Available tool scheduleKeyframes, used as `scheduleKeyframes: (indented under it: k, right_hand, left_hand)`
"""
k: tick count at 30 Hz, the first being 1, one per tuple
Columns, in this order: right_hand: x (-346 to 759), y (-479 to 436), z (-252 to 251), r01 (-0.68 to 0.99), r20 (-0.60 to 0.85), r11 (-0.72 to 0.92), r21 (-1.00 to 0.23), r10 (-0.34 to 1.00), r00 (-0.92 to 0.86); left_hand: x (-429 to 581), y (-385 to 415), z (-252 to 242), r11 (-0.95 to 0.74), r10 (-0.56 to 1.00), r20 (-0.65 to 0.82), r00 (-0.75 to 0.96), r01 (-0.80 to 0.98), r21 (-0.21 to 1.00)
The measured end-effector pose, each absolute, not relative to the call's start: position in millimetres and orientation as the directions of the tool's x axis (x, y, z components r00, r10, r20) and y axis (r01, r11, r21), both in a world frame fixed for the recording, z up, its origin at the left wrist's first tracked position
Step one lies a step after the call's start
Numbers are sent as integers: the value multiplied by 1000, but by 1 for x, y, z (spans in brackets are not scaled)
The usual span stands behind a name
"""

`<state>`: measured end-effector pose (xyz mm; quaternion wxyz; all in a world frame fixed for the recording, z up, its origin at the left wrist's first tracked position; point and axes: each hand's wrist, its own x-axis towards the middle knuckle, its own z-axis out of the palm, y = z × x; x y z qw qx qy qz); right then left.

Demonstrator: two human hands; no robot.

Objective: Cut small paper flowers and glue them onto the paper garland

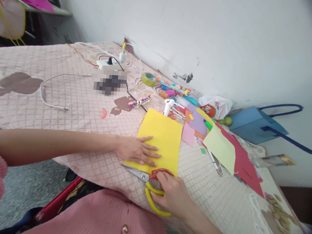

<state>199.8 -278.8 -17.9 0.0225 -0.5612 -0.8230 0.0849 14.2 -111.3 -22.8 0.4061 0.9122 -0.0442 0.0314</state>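
Yellow sheet [162, 128], flat on the worktop [91, 121]: it is probably light, flexible and easily creased, best held near its edges. Left hand [135, 149] rests on it, fingers spread; at its near right corner, the right hand's [174, 194] fingers grip scissors [143, 176], likely rigid.

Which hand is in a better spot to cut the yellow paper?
The right hand, I think: it holds the scissors, at the near edge of the yellow paper. The left hand lies flat on the paper, so it seems better placed to keep it still.
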Motion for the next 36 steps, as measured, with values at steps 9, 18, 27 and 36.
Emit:
scheduleKeyframes:
  k: [9,18,27,36]
  right_hand:
    - [204,-293,-25,846,97,484,-225,875,-475]
    - [286,-299,-29,806,130,-105,-582,967,220]
    - [308,-209,-46,626,129,-224,-747,875,467]
    - [292,-177,-53,549,177,-195,-813,815,552]
  left_hand:
    - [13,-109,-22,-683,-65,143,988,-149,715]
    - [32,-131,-8,-788,243,130,961,117,604]
    - [49,-161,-5,-790,434,-15,901,388,474]
    - [49,-165,-5,-708,500,-43,865,437,554]
